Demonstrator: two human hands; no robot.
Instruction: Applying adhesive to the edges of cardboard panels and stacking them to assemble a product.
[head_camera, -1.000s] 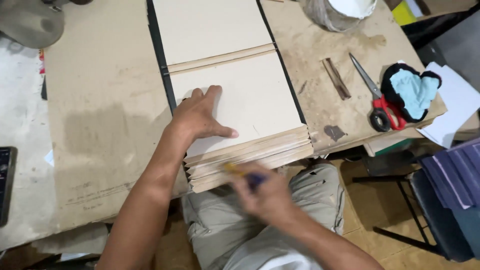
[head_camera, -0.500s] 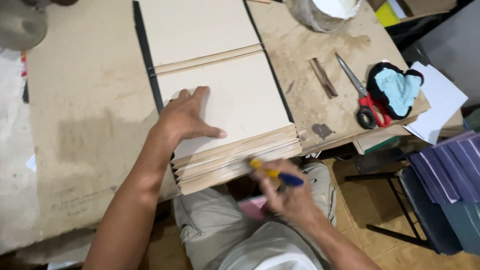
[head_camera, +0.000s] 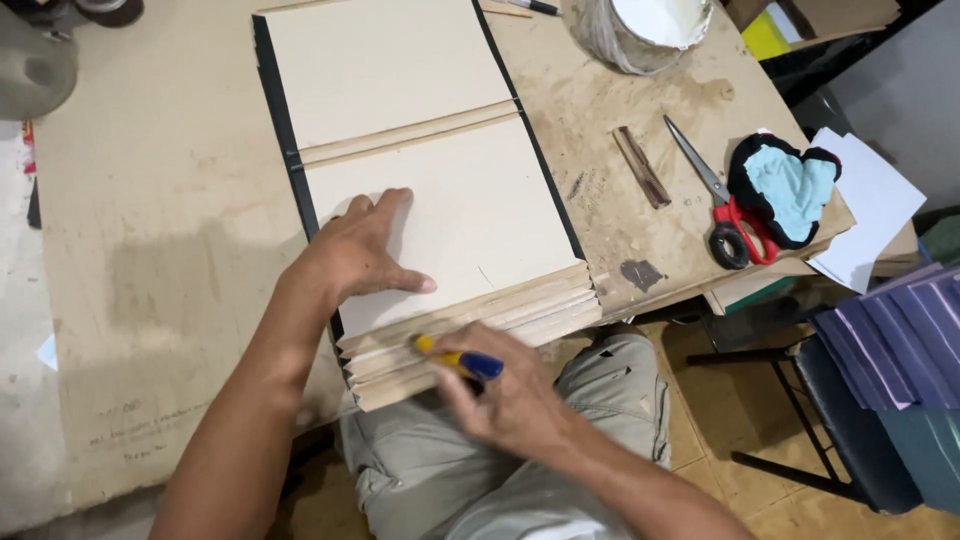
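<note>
The right hand grips a knife with a yellow and blue handle, its fingers closed around it, and holds it against the near edge of a stack of boards at the front of the table. The tip of the knife is hidden against the layered edges, so the blade cannot be made out. The left hand lies flat and open on top of the stack, fingers spread, thumb pointing right, pressing down just behind that edge.

The top board is pale, with a narrow strip across its middle and a dark border along its left side. The stack rests on a worn brown table. To the right lie a small wooden stick, red-handled scissors and a black and light blue cloth. A white bucket stands at the far edge. Beyond the table's right corner sit white sheets of paper and a stack of purple sheets.
</note>
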